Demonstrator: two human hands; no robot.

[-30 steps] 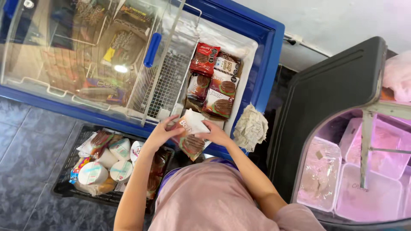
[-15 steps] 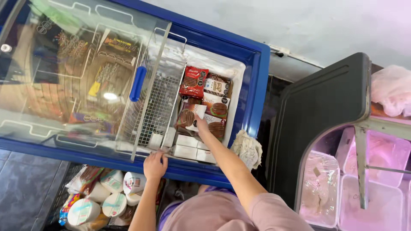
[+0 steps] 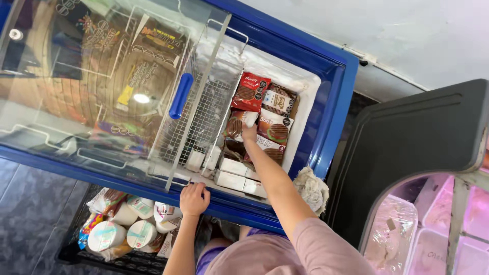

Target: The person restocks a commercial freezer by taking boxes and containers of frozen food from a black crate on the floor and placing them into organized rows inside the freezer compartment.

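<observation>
Right hand's (image 3: 249,133) fingertips hidden among packets (image 3: 265,119).

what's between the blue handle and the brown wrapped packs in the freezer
In the head view, a white wire basket sits between the blue handle and the brown packs.
</observation>
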